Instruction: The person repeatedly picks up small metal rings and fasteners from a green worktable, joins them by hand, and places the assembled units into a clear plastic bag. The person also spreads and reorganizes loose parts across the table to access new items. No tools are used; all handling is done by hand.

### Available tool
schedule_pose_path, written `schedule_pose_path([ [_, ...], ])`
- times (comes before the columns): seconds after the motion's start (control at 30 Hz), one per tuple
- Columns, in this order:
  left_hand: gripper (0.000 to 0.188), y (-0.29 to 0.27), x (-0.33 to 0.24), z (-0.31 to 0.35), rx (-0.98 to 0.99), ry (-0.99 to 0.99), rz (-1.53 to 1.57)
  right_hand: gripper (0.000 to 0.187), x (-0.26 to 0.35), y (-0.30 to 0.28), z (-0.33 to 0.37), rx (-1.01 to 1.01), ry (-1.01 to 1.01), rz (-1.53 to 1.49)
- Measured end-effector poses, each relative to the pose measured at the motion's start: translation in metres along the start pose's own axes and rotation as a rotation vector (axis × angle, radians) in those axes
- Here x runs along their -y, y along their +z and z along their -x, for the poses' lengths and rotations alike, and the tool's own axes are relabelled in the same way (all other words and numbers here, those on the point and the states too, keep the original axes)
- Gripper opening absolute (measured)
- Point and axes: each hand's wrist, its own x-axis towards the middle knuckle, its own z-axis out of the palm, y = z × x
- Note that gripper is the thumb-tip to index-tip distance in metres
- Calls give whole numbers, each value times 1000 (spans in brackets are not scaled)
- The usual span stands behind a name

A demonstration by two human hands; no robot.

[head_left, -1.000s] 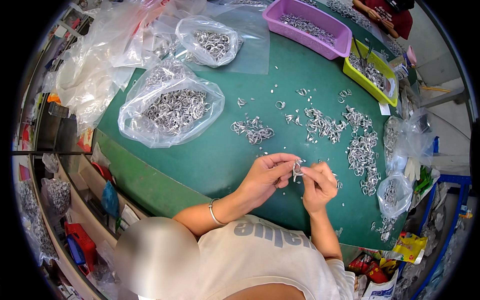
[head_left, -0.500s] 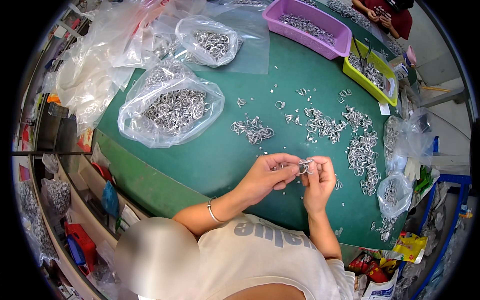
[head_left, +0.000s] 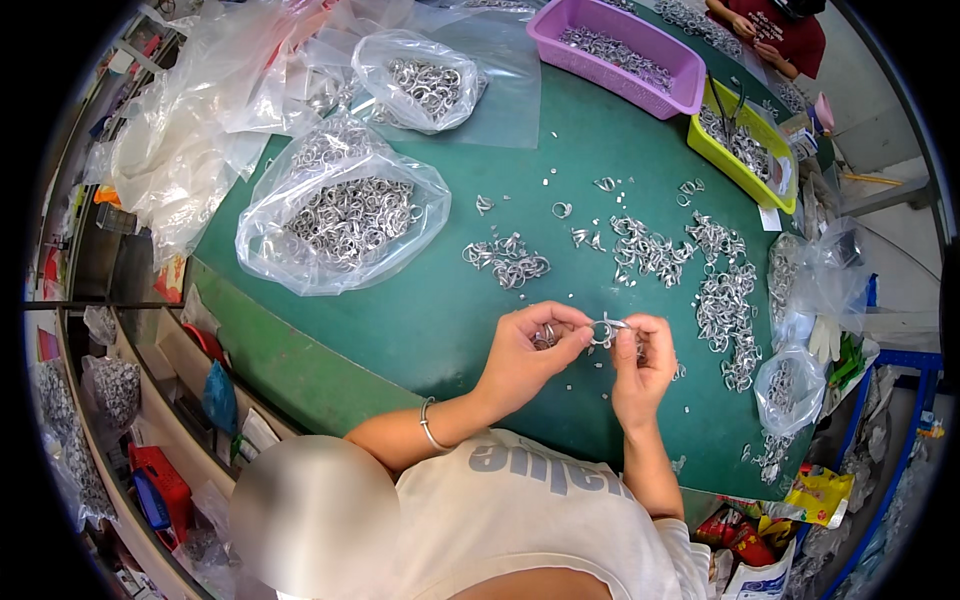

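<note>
Over the near part of the green table, my left hand (head_left: 525, 362) and my right hand (head_left: 643, 375) meet at a silver ring (head_left: 606, 331). Thumb and forefinger of the left pinch one side of it, and the right fingertips grip the other side. More silver rings (head_left: 544, 337) are tucked in the curled fingers of my left hand. Something silvery also shows inside my right fingers, too small to tell apart. Beyond the hands lies a small heap of rings (head_left: 507, 262). A larger pile of rings (head_left: 726, 310) spreads to the right.
Clear bags of rings (head_left: 436, 222) stand on the left of the green table (head_left: 400, 330). A purple basket (head_left: 690, 103) and a yellow-green basket (head_left: 705, 150), both holding small metal pieces, sit far right. Another person (head_left: 795, 40) works at the far corner. Small bits are scattered about.
The ring between my hands has turned and now shows its round opening. My left fingers have opened a little, revealing rings in the palm. My right hand has shifted slightly right.
</note>
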Motion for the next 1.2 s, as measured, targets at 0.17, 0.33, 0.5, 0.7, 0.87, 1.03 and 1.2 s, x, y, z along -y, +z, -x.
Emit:
schedule_pose_path([
  [0.17, 7, -3, -2, -2, 6, 74, -128, 4, 25, -11, -20, 134, -292, 423],
  [0.33, 7, 1, 0, -3, -4, 268, -223, 9, 31, -17, -26, 188, -549, 659],
  [0.5, 7, 4, 3, -1, -25, 370, -330, 8, 42, -20, -33, 230, -536, 773],
  [0.7, 10, 0, -2, -8, 54, 91, -90, 5, 45, -19, -33, 248, -257, 506],
  [0.87, 10, -3, -2, -13, 90, -104, 149, 6, 35, -18, -30, 211, -384, 644],
  [1.03, 10, -4, -1, -9, 127, -51, 114, 7, 44, -16, -27, 206, -145, 463],
  [1.2, 11, -6, 0, -13, 163, -169, 283, 8, 28, -14, -18, 152, -93, 280],
])
